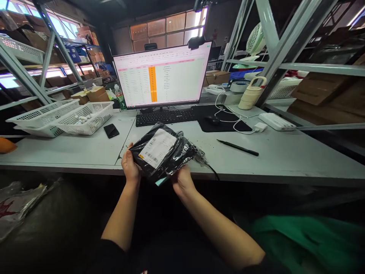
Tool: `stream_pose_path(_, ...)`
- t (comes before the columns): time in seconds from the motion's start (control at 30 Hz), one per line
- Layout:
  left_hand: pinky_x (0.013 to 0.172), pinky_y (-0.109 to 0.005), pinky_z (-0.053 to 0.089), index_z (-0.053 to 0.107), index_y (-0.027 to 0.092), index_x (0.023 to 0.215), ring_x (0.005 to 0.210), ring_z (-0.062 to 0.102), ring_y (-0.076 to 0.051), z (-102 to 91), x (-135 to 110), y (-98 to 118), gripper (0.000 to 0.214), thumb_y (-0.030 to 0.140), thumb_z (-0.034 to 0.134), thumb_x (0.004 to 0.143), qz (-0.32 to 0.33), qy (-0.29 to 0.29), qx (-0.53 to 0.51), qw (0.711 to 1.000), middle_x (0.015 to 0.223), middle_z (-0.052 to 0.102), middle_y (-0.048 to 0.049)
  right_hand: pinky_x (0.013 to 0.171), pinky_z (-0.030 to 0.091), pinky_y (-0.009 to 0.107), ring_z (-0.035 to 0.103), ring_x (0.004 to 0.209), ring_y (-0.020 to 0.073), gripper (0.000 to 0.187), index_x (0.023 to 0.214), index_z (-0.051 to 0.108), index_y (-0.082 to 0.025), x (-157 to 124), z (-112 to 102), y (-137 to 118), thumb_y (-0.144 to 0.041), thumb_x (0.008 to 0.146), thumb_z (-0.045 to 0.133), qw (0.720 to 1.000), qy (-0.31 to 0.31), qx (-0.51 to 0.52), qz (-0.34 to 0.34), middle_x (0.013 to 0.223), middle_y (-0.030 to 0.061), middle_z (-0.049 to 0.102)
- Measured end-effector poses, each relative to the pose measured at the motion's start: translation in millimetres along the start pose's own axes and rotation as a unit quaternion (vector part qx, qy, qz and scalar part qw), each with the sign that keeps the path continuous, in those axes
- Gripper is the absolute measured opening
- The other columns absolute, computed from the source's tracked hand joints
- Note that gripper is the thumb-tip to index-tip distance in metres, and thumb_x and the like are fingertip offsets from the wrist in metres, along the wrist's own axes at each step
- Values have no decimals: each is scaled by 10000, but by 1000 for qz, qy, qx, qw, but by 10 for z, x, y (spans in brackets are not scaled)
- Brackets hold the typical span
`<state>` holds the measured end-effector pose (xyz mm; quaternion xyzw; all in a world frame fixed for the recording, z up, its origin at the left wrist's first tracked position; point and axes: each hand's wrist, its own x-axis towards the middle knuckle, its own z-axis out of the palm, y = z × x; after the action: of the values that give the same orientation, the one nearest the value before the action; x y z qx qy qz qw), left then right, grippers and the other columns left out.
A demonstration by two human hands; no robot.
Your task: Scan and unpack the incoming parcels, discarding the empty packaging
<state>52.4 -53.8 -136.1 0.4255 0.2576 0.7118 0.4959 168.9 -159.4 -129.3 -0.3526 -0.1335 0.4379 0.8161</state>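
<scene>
A black plastic parcel bag (145, 141) with a white shipping label (158, 147) is held up over the front edge of the desk. My left hand (130, 166) grips its left side, the thumb on the near face and the other fingers hidden behind. Under the crumpled right end, my right hand (182, 179) is closed on the bag, its fingers mostly covered. Clear wrap and a thin black cable (213, 171) stick out to the right of the bag. What the bag contains cannot be seen.
Behind the parcel stand a black keyboard (168, 116) and a monitor (134, 83). A mouse (212, 120), a black pen (238, 147) and a white power bank (277, 121) lie to the right. On the left are a phone (111, 131) and white baskets (98, 123).
</scene>
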Motion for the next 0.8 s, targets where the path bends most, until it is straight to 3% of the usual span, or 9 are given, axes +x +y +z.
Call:
stream_pose_path(0.07,776,-288,519,672,165,896,811,655,-164,-16,106,40,456,618,646,850,32,23,5,999,883,694,-41,853,588,370,685,914,207,581,1024,576,-245,-11,11,-31,-309,554,911,1000,13,4,14,971,-21,721)
stream_pose_path(0.2,547,-214,365,492,171,611,554,436,-82,0,320,106,523,604,722,793,57,17,42,997,587,457,48,852,588,393,688,873,210,628,1031,538,-262,-59,31,-70,-283,528,913,999,38,3,30,898,-48,714)
stream_pose_path(0.3,549,-220,346,461,178,585,550,405,-86,12,417,131,536,604,708,797,57,-11,62,996,569,410,51,893,570,409,681,927,225,655,1085,540,-259,-85,-14,-107,-287,536,895,999,29,-23,0,953,-20,713)
stream_pose_path(0.4,655,-259,439,573,173,641,646,552,-139,-17,489,213,466,597,717,769,22,-68,85,994,633,554,5,960,535,430,653,1053,252,644,1143,542,-244,-80,-128,-203,-365,596,860,988,14,-108,-106,1112,44,693)
stream_pose_path(0.47,773,-309,484,688,168,838,823,651,-202,-37,543,330,477,641,650,798,2,-118,112,987,826,684,-62,988,514,435,634,1098,267,708,1214,523,-229,-89,-212,-274,-386,606,851,958,-1,-219,-187,1182,81,670)
stream_pose_path(0.57,818,-319,484,684,189,1092,958,651,-228,-4,600,566,644,753,505,838,12,-223,183,957,1041,701,-91,954,519,407,641,1078,272,815,1327,452,-206,-149,-277,-325,-342,616,826,899,-52,-363,-239,1200,107,660)
stream_pose_path(0.67,676,-259,434,645,181,854,769,577,-171,123,569,740,565,739,566,827,50,-273,250,928,793,622,-22,856,540,385,670,976,270,782,1354,418,-207,-226,-236,-322,-314,659,763,851,-108,-458,-234,1123,97,682)
stream_pose_path(0.73,587,-240,377,544,179,698,644,491,-129,217,525,753,517,672,620,834,29,-266,238,934,654,503,17,811,544,384,677,922,270,747,1346,426,-216,-259,-171,-327,-295,670,735,823,-124,-504,-231,1078,83,692)
stream_pose_path(0.8,548,-233,362,520,175,670,587,457,-110,261,532,681,480,606,691,793,-19,-223,187,956,628,473,29,810,547,389,679,926,271,717,1341,441,-226,-284,-109,-354,-280,682,717,813,-130,-518,-232,1075,74,694)
